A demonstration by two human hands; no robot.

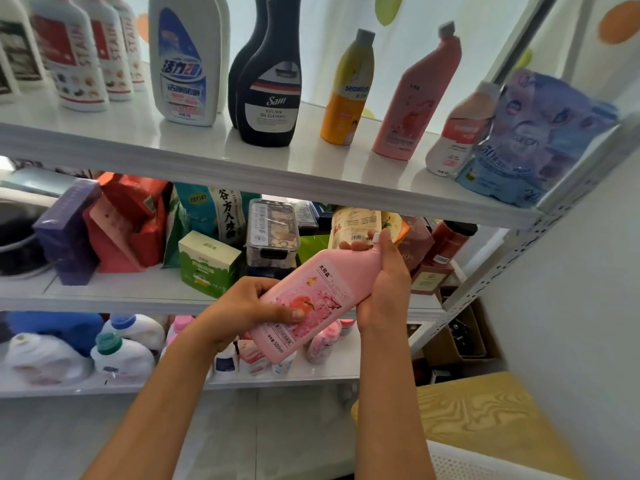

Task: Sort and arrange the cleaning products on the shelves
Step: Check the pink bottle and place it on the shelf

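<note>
Both hands hold one pink plastic bottle with a peach-and-blossom label [313,299] in front of the white metal shelving unit [502,271], at the height of the middle shelf and tilted with its cap end up and to the right. The left hand [249,306] grips the lower body of the bottle, thumb laid across the label. The right hand [384,289] wraps the upper body near the neck, fingers curled round the far side. The bottle touches no shelf. The step in hand is judged to be the transfer of this bottle to its sorted position. A matching tall pink bottle with a grey cap [417,95] stands on the glossy white top shelf [173,147], between a yellow squeeze bottle [348,91] and a small peach-and-white bottle [460,129]. The gaps on either side of that bottle appear wide enough for a second one. The next move probably calls for raising the held bottle upright, clearing the front lip of the top shelf, and setting it down beside its match without knocking the neighbouring bottles, which stand close to the edge.
</note>
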